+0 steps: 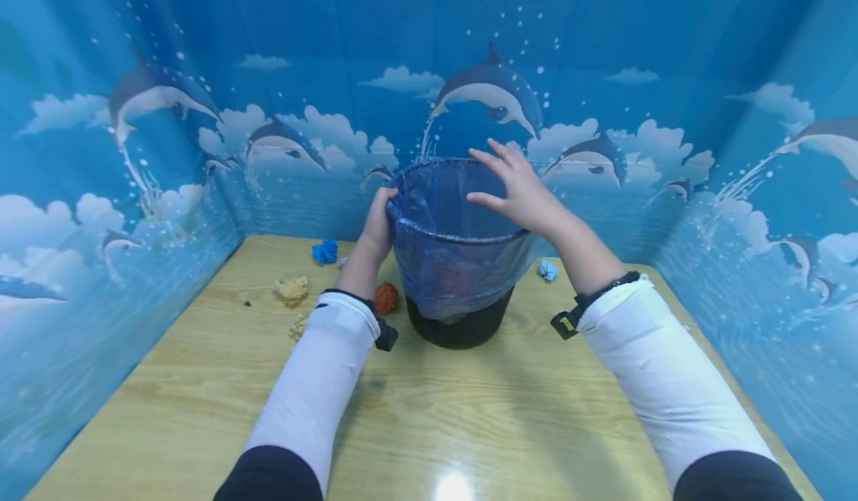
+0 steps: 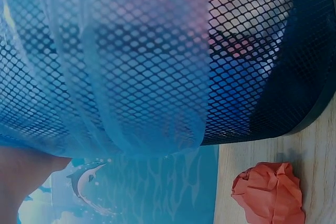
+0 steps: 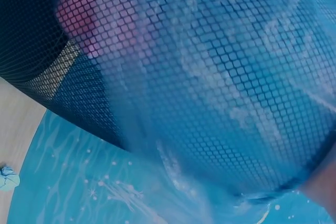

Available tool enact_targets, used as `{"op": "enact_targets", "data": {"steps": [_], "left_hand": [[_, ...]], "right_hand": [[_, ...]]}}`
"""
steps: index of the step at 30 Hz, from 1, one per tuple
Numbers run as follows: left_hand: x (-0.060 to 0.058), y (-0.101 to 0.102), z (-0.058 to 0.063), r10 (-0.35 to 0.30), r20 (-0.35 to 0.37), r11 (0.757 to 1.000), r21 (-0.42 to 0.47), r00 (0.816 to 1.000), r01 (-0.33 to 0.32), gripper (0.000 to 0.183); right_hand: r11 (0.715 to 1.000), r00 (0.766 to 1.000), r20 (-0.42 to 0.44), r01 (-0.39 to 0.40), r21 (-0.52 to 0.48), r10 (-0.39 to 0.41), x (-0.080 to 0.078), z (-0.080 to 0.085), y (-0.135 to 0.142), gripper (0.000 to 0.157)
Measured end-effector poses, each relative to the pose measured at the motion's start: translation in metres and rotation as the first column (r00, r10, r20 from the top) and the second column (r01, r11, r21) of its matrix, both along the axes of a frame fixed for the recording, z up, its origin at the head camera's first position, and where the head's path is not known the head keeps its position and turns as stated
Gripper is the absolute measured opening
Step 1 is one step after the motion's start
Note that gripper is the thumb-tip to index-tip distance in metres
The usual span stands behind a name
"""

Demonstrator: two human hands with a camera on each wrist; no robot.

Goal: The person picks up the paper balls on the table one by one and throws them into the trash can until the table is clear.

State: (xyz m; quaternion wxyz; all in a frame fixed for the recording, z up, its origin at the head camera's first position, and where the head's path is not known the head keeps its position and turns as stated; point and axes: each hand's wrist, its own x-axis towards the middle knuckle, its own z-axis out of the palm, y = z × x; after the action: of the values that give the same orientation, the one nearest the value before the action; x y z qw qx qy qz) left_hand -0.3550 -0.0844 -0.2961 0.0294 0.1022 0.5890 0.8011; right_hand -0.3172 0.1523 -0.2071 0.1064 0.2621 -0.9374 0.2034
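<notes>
A black mesh wastebasket [image 1: 462, 330] stands upright on the table, with a translucent blue bin liner [image 1: 449, 270] folded over its rim and hanging partway down the outside. My left hand [image 1: 379, 222] grips the rim and liner on the left, thumb on top. At the right side of the rim is my right hand [image 1: 519, 188], its fingers spread and pointing left over the opening. Through the mesh, something blue [image 2: 231, 93] shows in the left wrist view and something pink [image 3: 79, 17] in the right wrist view.
Left of the wastebasket lie crumpled papers: orange [image 1: 385, 298], blue [image 1: 325, 251] and yellow [image 1: 291, 290], with small beige bits [image 1: 298, 327] nearby. A light blue crumpled paper [image 1: 547, 269] lies to the right. Dolphin-print curtains [image 1: 429, 32] enclose the wooden table [image 1: 436, 412].
</notes>
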Motion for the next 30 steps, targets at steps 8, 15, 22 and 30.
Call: {"op": "enact_targets", "data": {"steps": [8, 15, 22, 30], "left_hand": [[0.0, -0.001, -0.001, 0.015, 0.008, 1.0, -0.021, 1.0, -0.015, 0.051], [0.001, -0.001, 0.0, 0.013, 0.004, 1.0, -0.009, 1.0, -0.013, 0.037], [0.0, -0.001, 0.0, 0.009, -0.004, 1.0, 0.002, 1.0, -0.009, 0.031], [0.001, -0.001, 0.0, 0.005, 0.001, 1.0, -0.005, 1.0, -0.005, 0.029]], "right_hand": [[0.998, 0.998, 0.031, 0.052, 0.022, -0.053, 0.0, 0.0, 0.01, 0.076], [0.996, 0.993, 0.08, 0.087, 0.02, -0.088, 0.001, 0.002, 0.027, 0.076], [0.994, 0.989, 0.099, 0.113, 0.005, -0.112, -0.001, 0.001, 0.046, 0.078], [0.985, 0.978, 0.129, 0.169, -0.021, -0.165, -0.004, -0.003, 0.07, 0.079]]}}
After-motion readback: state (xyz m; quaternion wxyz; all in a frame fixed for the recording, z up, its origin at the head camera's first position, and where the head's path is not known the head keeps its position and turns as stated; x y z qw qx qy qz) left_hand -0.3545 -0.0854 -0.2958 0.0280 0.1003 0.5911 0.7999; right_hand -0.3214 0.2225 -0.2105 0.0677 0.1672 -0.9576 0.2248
